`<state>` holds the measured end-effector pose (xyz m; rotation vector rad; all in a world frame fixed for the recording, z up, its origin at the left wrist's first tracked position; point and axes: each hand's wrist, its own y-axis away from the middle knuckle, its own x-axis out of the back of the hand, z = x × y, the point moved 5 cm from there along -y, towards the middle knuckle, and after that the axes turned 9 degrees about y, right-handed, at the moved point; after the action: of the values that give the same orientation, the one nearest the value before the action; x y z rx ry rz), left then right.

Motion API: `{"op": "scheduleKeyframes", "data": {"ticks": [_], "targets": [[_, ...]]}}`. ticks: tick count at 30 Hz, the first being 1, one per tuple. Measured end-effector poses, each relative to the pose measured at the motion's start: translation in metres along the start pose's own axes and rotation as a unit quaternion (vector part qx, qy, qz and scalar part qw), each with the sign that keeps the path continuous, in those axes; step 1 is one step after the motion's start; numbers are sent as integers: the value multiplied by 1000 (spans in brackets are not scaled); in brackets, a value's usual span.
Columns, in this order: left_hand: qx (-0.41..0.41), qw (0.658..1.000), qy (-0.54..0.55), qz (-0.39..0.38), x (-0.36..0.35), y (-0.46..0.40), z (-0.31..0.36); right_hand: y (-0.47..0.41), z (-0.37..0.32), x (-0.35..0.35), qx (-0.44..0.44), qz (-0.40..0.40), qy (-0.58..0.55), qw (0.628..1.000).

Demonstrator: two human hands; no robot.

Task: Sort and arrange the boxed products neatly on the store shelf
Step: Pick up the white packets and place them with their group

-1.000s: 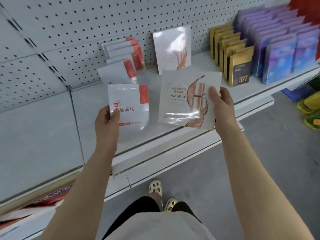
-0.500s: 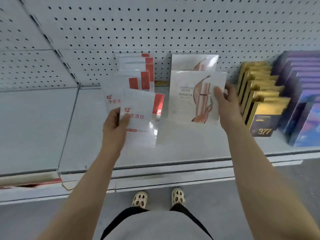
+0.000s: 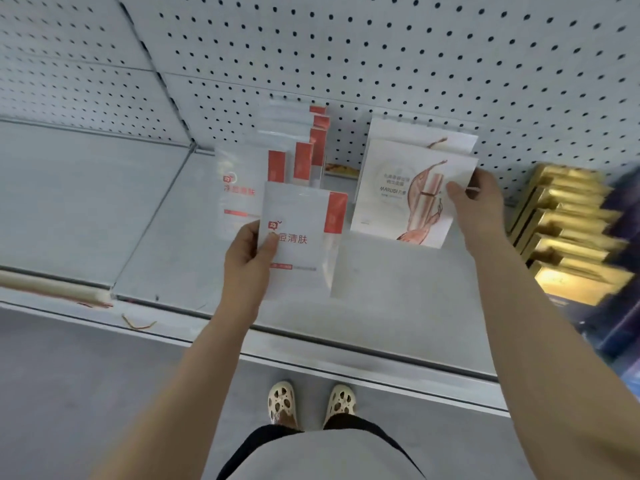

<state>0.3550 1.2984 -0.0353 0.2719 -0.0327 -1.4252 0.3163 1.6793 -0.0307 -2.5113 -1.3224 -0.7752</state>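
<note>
Gripping a red-striped box [image 3: 301,237], the left hand [image 3: 247,254] – right hand [image 3: 476,202] pinches the copper-print box [image 3: 398,188]

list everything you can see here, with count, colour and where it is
held red-stripe box: 1, white with red stripe and red lettering, in front of its row, gripped by the left hand
red-stripe row: about 6, white and red, standing on the shelf centre-left
held MARUBI box: 1, white with copper swirl, in front of its match, held by the right hand
rear MARUBI box: 1, white, against the pegboard
gold boxes: a row, count unclear from blur, gold, right
purple boxes: blurred, purple, far right
pegboard: 1, white, behind
shelf: 1, grey-white
shoes: 2, cream, on the floor
left hand: 1
right hand: 1
</note>
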Motion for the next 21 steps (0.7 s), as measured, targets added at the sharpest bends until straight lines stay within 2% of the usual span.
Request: {"op": "scheduleKeyframes", "data": {"ticks": [3, 5, 7, 9, 11, 13, 15, 16, 21], "targets": [[-1, 1000, 2, -5, -5, -2, 2, 4, -10, 4, -4, 27, 21, 999], [-3, 1000, 2, -14, -8, -3, 3, 13, -22, 11, 2, 73, 57, 996], [-3, 1000, 3, -26, -10, -2, 5, 30, -43, 16, 55, 124, 94, 986], [-4, 999, 1, -40, -10, -2, 7, 54, -69, 10, 141, 120, 97, 978], [-8, 999, 1, -47, -8, -1, 8, 78, -97, -10, 207, 35, 75, 975], [-10, 998, 7, -54, -4, 0, 8, 98, -118, -38, 231, -106, 77, 964], [-14, 998, 9, -64, 4, 4, 6, 115, -127, -68, 239, -231, 129, 934], [-20, 998, 5, -63, 9, 5, 5, 121, -128, -80, 242, -264, 146, 922], [-48, 997, -44, -29, 44, -1, 2, 129, -136, -121, 240, -265, 119, 926]]}}
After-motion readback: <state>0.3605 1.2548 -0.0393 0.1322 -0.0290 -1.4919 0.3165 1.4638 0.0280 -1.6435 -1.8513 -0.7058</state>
